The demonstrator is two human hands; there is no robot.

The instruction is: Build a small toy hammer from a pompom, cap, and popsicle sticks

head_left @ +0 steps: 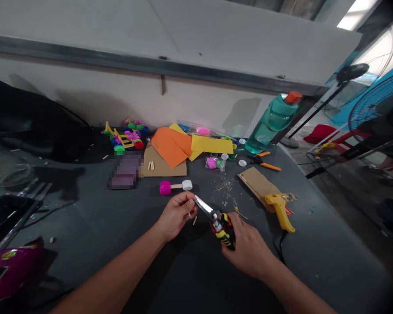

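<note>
Because the snips (pixel 216 218), gripped by the right hand (pixel 249 244) above the worktop (pixel 94 231), have their tips right at the left hand (pixel 177 214), a slip could nick it; the left fingers are pinched narrow, on what I cannot tell, and a loose hold might let an offcut fly.

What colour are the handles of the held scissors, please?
The handles are mainly yellow and black, in the head view.

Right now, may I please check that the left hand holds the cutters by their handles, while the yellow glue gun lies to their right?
Not quite: the head view shows the right hand holding the cutters by their handles; the yellow glue gun does lie to their right.
</note>
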